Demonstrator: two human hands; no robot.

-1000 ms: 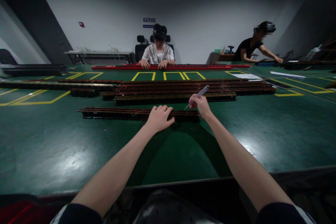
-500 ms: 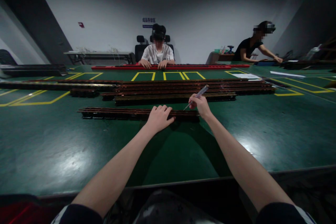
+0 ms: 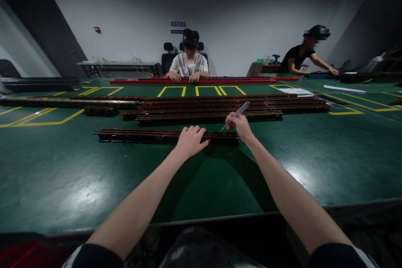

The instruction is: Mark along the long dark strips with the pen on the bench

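Note:
A long dark strip (image 3: 138,135) lies across the green table in front of me. My left hand (image 3: 190,141) rests on it with fingers laid flat and slightly apart, pressing the strip down. My right hand (image 3: 239,126) is closed around a slim clear-handled screwdriver (image 3: 236,114), its tip pointing down at the strip's right end. Both forearms reach out from the bottom of the view.
Several more long dark strips (image 3: 220,106) are stacked behind. The green table (image 3: 63,176) has yellow marked boxes. A person (image 3: 189,62) sits opposite at a red strip (image 3: 204,80). Another person (image 3: 301,54) works at the far right.

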